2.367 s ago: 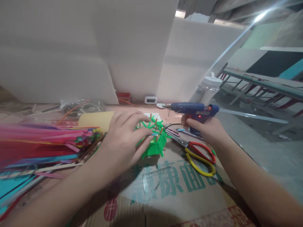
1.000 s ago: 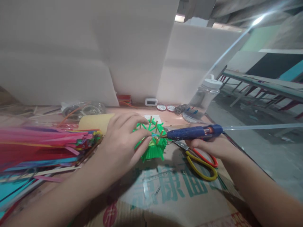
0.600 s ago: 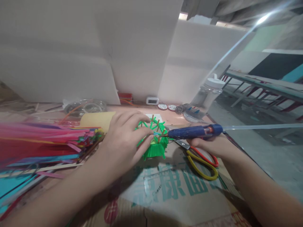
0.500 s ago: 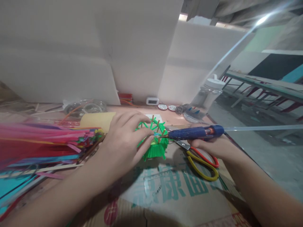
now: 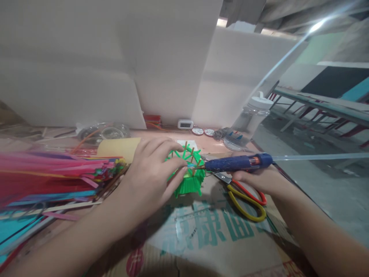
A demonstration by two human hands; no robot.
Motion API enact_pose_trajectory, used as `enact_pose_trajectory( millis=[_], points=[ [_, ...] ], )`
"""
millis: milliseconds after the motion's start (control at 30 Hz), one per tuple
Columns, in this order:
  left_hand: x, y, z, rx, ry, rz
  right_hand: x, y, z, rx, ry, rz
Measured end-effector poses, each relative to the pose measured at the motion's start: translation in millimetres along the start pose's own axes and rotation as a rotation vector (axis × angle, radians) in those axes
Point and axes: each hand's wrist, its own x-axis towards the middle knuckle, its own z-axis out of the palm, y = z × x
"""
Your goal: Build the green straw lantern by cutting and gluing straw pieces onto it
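Observation:
A bright green round craft piece (image 5: 188, 185) with a fringed side and brown sticks standing in it rests on the cardboard (image 5: 242, 250). My left hand (image 5: 158, 169) reaches over its left side, thumb and forefinger pinched on a small blue piece (image 5: 190, 166). From the right, my right hand (image 5: 256, 179) grips a dark blue glue gun (image 5: 230, 164). The gun's nozzle is close to the blue piece; whether they touch is unclear. A long clear glue stick (image 5: 317, 156) sticks out of the gun's back end.
Scissors (image 5: 248, 207) with red and yellow handles lie below the glue gun. Colourful pipe cleaners (image 5: 57, 165) pile up at the left. A clear bottle (image 5: 248, 123), a small white clock (image 5: 185, 124) and a yellow roll (image 5: 118, 149) stand or lie farther back. A clear ruler (image 5: 191, 223) lies in front.

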Motion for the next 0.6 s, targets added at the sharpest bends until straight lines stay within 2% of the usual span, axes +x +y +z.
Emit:
enact_pose_trajectory(
  millis=[200,600],
  points=[
    [-0.4,-0.2,0.5,-0.01,0.003,-0.009,-4.9,4.0,0.0,0.021,0.053,0.07],
    [0.4,-0.3,-0.4,0.002,0.002,0.015,1.2,-1.7,-2.3,0.074,-0.045,0.08]
  ],
)
